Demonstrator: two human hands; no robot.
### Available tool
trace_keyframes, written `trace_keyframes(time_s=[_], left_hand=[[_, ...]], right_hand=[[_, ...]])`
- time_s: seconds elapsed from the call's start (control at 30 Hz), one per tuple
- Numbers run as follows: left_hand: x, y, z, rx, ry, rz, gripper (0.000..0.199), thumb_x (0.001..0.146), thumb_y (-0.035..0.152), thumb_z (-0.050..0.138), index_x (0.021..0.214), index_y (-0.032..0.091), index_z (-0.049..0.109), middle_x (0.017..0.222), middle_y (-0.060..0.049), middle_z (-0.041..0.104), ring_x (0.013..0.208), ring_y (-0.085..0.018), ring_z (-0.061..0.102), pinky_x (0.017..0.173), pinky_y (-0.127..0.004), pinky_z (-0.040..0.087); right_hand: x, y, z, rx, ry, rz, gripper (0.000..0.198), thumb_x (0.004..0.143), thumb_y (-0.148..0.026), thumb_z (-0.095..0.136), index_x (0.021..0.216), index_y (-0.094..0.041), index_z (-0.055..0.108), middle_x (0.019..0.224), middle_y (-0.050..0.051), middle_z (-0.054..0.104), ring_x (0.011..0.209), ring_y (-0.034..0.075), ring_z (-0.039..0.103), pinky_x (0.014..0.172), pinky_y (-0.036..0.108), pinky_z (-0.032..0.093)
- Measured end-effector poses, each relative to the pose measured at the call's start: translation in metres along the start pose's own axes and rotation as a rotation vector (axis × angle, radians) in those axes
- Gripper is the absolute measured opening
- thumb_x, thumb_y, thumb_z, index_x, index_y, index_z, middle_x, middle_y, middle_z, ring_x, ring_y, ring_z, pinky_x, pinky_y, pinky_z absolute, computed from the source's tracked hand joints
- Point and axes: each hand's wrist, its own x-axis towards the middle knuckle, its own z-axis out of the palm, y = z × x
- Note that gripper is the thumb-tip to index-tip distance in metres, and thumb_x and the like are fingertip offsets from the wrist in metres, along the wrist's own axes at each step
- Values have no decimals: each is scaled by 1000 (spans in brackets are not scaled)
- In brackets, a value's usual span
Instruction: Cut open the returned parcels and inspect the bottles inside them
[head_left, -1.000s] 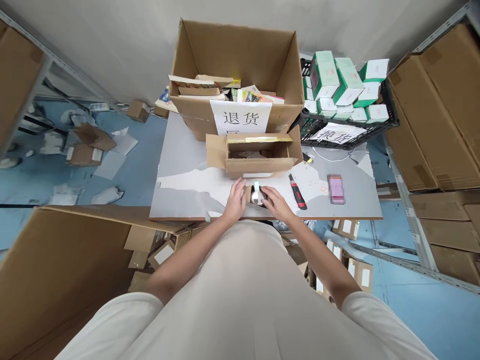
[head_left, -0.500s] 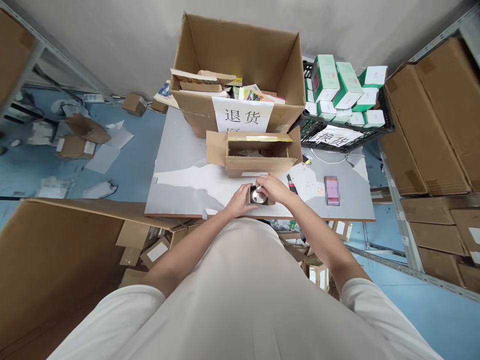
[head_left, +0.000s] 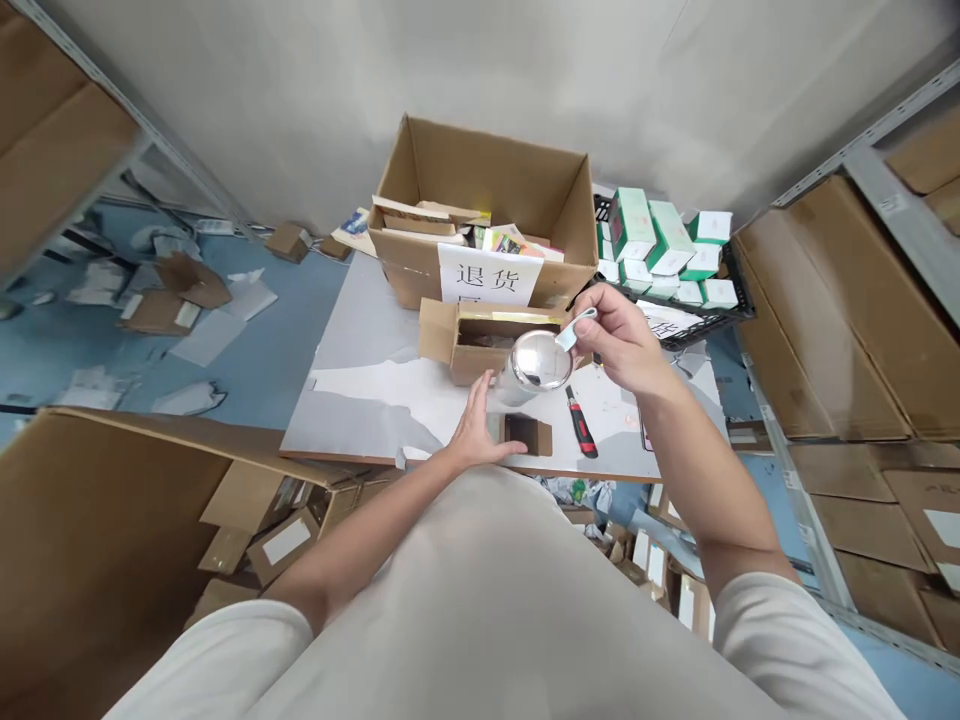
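Note:
My right hand (head_left: pixel 619 335) pinches a pale strap loop (head_left: pixel 577 328) fixed to the lid of a shiny metal cup (head_left: pixel 541 362). The cup hangs upright above the table, its silver lid facing me. Below it, a small open cardboard box (head_left: pixel 527 433) stands at the table's front edge, dark inside. My left hand (head_left: pixel 478 425) is at the box's left side, thumb and fingers spread apart. Its thumb lies along the near edge of the box; whether the fingers press on the box I cannot tell.
A red and black box cutter (head_left: pixel 580 425) lies right of the small box. Behind stand an opened carton (head_left: pixel 480 362), a large labelled carton (head_left: pixel 409 280) with packets, and a black crate (head_left: pixel 739 290) of green-white boxes. A big carton (head_left: pixel 112 540) stands at left, shelving at right.
My right hand has lifted the metal cup by its strap, up out of the small box. My left hand has loosened, its fingers now spread beside the box. The view has tilted upward.

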Motion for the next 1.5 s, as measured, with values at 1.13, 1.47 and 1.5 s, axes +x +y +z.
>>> trace_keyframes(time_s=[1.13, 1.47, 1.5], left_hand=[[63, 105, 6, -1217, -40, -587, 78, 83, 75, 40, 120, 9, 59, 114, -20, 68, 107, -30, 65, 95, -44, 52], [51, 96, 13, -1047, 84, -440, 82, 71, 67, 67, 133, 20, 42, 128, -17, 60, 109, -30, 64, 96, -48, 49], [50, 97, 13, -1105, 20, -465, 81, 74, 74, 56, 131, 17, 46, 119, -18, 65, 102, -30, 67, 95, -49, 49]], right_hand=[[54, 27, -52, 5, 43, -81, 60, 74, -63, 67, 123, -32, 50, 111, 5, 63, 96, 23, 63, 73, 41, 57], [49, 27, -57, -57, 103, -129, 53, 73, -68, 64, 109, -31, 51, 115, 3, 57, 100, 21, 59, 73, 35, 55], [48, 26, -57, -58, 81, -133, 52, 74, -69, 61, 108, -31, 51, 116, 3, 57, 99, 21, 59, 73, 35, 55]])
